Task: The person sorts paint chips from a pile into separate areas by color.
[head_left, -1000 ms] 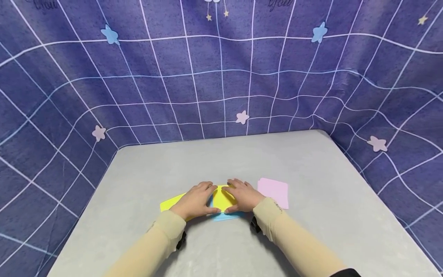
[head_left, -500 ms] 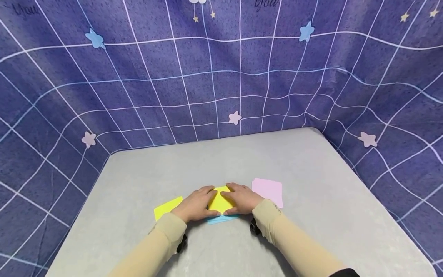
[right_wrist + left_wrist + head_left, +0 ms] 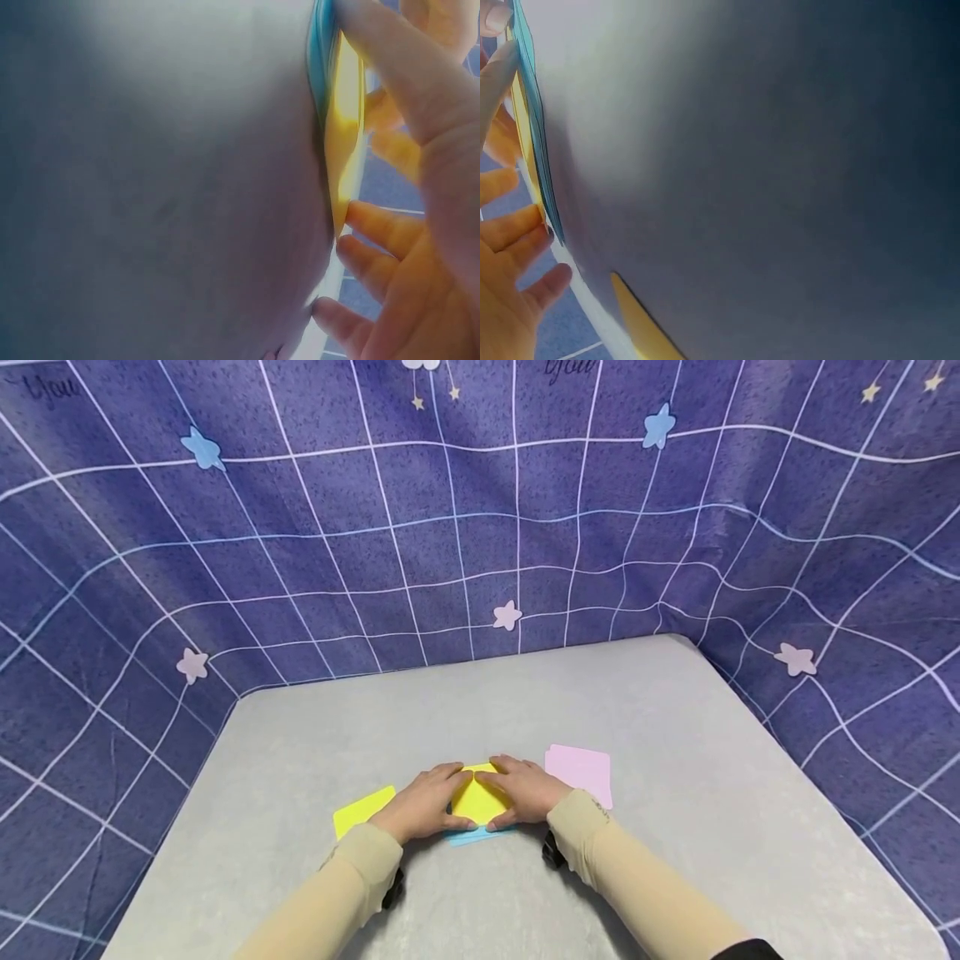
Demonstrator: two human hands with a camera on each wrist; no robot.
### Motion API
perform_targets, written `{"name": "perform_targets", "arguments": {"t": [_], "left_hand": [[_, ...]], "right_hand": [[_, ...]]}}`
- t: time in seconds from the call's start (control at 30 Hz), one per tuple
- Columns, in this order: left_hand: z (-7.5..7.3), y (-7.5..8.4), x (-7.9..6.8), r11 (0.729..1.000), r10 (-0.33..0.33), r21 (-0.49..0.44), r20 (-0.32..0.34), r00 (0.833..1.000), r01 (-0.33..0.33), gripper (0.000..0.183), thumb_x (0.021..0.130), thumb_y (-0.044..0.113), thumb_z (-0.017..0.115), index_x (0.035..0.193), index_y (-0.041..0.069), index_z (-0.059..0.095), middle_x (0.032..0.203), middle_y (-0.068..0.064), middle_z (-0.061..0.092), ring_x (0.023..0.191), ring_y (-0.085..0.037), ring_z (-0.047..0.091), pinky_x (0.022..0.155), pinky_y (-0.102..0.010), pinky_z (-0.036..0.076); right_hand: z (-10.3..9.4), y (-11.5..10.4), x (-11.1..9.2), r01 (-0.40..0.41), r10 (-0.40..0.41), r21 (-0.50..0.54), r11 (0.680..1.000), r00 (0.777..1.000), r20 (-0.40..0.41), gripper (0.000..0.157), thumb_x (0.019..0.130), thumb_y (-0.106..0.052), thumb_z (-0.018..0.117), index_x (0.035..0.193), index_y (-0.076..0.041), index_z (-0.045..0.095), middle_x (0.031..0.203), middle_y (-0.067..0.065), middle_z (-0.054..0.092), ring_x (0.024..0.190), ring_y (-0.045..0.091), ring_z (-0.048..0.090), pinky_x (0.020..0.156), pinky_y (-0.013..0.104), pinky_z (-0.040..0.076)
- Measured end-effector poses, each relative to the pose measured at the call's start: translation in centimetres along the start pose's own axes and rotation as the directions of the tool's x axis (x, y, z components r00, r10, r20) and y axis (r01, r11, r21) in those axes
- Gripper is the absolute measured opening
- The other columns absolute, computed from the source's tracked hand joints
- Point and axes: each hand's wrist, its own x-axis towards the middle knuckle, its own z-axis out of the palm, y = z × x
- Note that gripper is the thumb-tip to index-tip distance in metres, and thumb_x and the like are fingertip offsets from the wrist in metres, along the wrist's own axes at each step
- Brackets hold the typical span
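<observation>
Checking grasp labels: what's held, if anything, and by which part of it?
The central yellow card, by opposite edges: left grip and right grip, thumbs near, fingers far. Whether the blue cards beneath are also held is unclear.

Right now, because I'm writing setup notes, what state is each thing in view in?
Light-blue paper sheets: layered, edges uneven.
Central yellow square paper sheet: lying on the light-blue sheets.
Left hand: touching these papers.
Right hand: touching these papers.
Yellow paper sheet at left: lying apart, partly hidden.
Square pink paper sheets: overlapping, edges offset.
Purple-blue gridded fabric curtain: hanging, creased.
</observation>
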Motion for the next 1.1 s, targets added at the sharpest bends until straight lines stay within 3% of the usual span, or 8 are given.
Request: {"name": "perform_targets", "arguments": {"t": [0.23, 0.4, 0.57, 0.8, 1.1], "left_hand": [[-0.2, -0.1, -0.2, 0.999, 0.03, -0.029, -0.059, 0.998, -0.031, 0.08, 0.086, 0.051, 0.083, 0.143, 0.002, 0.057, 0.142, -0.017, 0.057, 0.132, -0.035, 0.053, 0.111, -0.049, 0.042], [-0.2, -0.1, -0.3, 0.998, 0.018, -0.065, -0.04, 0.999, -0.021, 0.093, 0.077, 0.057, 0.088, 0.145, 0.004, 0.055, 0.146, -0.015, 0.055, 0.136, -0.035, 0.05, 0.112, -0.05, 0.041], [-0.1, -0.1, -0.1, 0.997, 0.037, -0.065, -0.047, 0.998, -0.04, 0.088, 0.076, 0.052, 0.09, 0.143, 0.005, 0.056, 0.143, -0.014, 0.056, 0.135, -0.033, 0.05, 0.112, -0.048, 0.042], [-0.4, 0.0, -0.3, 0.996, 0.031, -0.087, -0.07, 0.997, -0.037, 0.086, 0.079, 0.051, 0.089, 0.144, 0.006, 0.056, 0.143, -0.012, 0.057, 0.135, -0.03, 0.05, 0.111, -0.046, 0.043], [-1.1, 0.0, -0.4, 0.999, 0.036, -0.011, -0.083, 0.996, -0.037, 0.09, 0.082, 0.057, 0.083, 0.15, 0.007, 0.052, 0.151, -0.014, 0.051, 0.142, -0.033, 0.044, 0.117, -0.048, 0.034]], "right_hand": [[0.3, 0.0, 0.0, 0.04, -0.04, 0.003, 0.999, 0.996, -0.074, 0.082, 0.088, -0.051, 0.08, 0.154, -0.014, 0.049, 0.153, 0.017, 0.046, 0.137, 0.032, 0.049, 0.109, 0.05, 0.044], [0.4, -0.1, 0.0, 0.048, -0.049, -0.015, 0.999, 0.995, -0.085, 0.082, 0.088, -0.052, 0.08, 0.154, -0.013, 0.05, 0.15, 0.017, 0.049, 0.132, 0.032, 0.054, 0.106, 0.05, 0.047], [0.2, -0.1, -0.2, 0.048, -0.045, 0.033, 0.998, 0.996, -0.077, 0.089, 0.084, -0.055, 0.083, 0.155, -0.015, 0.048, 0.151, 0.017, 0.047, 0.13, 0.034, 0.055, 0.106, 0.049, 0.047], [0.1, -0.1, -0.3, 0.038, -0.036, 0.039, 0.998, 0.998, -0.06, 0.094, 0.082, -0.054, 0.085, 0.157, -0.015, 0.045, 0.154, 0.015, 0.044, 0.135, 0.033, 0.051, 0.109, 0.048, 0.044], [-0.7, -0.2, -0.3, 0.052, -0.054, -0.027, 0.998, 0.993, -0.106, 0.094, 0.081, -0.056, 0.084, 0.156, -0.014, 0.046, 0.153, 0.014, 0.048, 0.139, 0.029, 0.047, 0.115, 0.056, 0.034]]}}
